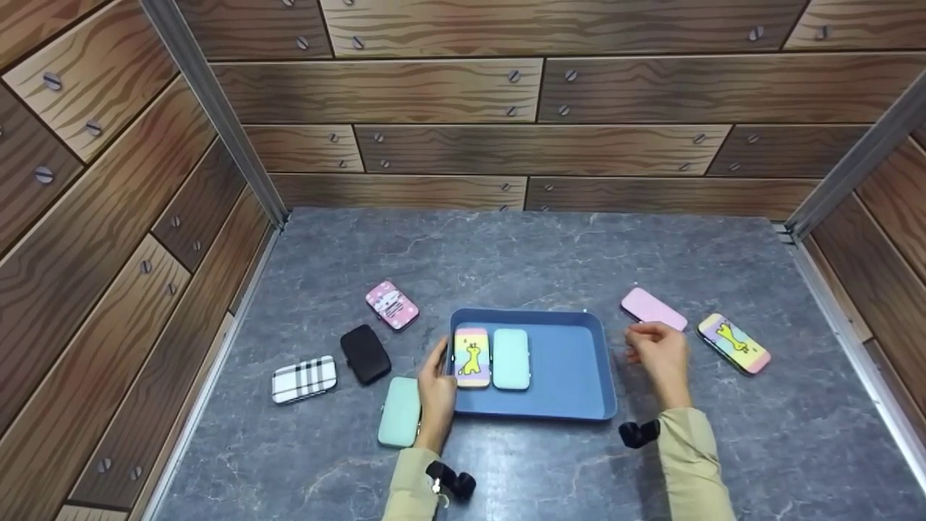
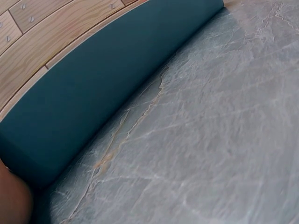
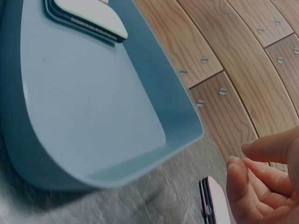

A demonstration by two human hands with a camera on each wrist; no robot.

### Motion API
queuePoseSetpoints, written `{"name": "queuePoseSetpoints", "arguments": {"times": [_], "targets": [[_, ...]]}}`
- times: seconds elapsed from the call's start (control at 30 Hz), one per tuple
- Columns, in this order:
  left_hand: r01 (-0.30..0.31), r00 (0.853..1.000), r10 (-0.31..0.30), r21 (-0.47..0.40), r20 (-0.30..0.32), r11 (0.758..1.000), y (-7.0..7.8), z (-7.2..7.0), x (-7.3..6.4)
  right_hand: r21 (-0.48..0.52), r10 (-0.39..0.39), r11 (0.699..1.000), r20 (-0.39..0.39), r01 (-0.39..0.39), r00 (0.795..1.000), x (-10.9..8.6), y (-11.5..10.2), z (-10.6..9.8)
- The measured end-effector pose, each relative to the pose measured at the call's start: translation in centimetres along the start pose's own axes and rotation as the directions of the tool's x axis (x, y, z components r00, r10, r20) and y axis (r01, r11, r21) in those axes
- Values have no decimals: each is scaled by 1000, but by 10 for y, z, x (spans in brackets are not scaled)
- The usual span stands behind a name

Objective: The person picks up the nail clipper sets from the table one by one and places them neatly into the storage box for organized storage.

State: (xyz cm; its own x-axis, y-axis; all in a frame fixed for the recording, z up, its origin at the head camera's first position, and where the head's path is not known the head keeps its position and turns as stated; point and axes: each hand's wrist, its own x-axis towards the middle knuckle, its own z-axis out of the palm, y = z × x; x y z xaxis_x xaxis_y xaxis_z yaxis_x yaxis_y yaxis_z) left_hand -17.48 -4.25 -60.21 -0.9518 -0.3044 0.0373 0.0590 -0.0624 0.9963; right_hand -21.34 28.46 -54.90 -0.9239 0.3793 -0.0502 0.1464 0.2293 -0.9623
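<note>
Got left hand (image 1: pixel 437 399) at left rim of blue tray (image 1: pixel 571 376) with fingers parted, gripping nothing visible — right hand (image 1: pixel 663 354) near pink case (image 1: pixel 651 307), loosely curled, empty — giraffe case (image 1: pixel 472 358) beside mint case (image 1: pixel 511 359) in tray.

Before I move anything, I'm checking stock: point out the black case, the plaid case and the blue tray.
Black case (image 1: pixel 365 354), head view: middle of its upper face.
Plaid case (image 1: pixel 304 380), head view: middle of its upper face.
Blue tray (image 1: pixel 568 370), head view: its bare floor.

Creased khaki sleeves (image 1: pixel 691 459), chunky black cameras (image 1: pixel 639 435) (one on each wrist)
</note>
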Motion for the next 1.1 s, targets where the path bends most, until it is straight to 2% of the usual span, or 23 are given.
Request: {"name": "queuePoseSetpoints", "arguments": {"times": [0.13,0.2,0.37,0.5,0.53,0.67,0.73,0.77,0.87,0.97,1.1], "targets": [[18,1000,-18,31,-5,999,-9,2,1,7,-1,1000,-14,1,1000,5,4,-5],[23,1000,-22,26,-2,999,-9,2,-1,12,1,1000,-21,-1,1000,6,8,-8],[-2,1000,2,4,16,1000,3,-2,-4,-27,-24,999,-59,22,998,12,15,-15],[-9,999,8,17,36,1000,9,-3,-3,-130,-97,988,-123,81,988,19,19,-16],[-3,999,3,15,34,1000,4,-4,-2,-165,-123,981,-140,99,983,21,20,-16],[2,999,-3,4,32,1000,6,-6,1,-266,-219,949,-175,168,960,29,22,-14],[3,999,-3,0,36,1000,7,-7,1,-295,-253,936,-181,193,951,33,23,-14],[4,999,-4,-4,38,1000,12,-7,-1,-299,-268,931,-180,207,946,35,23,-14],[5,999,-5,1,36,1000,13,-6,-1,-315,-322,913,-172,258,931,40,26,-17],[10,999,-10,5,31,1000,13,-6,-2,-333,-387,888,-170,317,906,45,33,-20],[15,999,-15,7,43,1000,12,-5,-2,-362,-470,849,-182,385,864,50,43,-24]]}}
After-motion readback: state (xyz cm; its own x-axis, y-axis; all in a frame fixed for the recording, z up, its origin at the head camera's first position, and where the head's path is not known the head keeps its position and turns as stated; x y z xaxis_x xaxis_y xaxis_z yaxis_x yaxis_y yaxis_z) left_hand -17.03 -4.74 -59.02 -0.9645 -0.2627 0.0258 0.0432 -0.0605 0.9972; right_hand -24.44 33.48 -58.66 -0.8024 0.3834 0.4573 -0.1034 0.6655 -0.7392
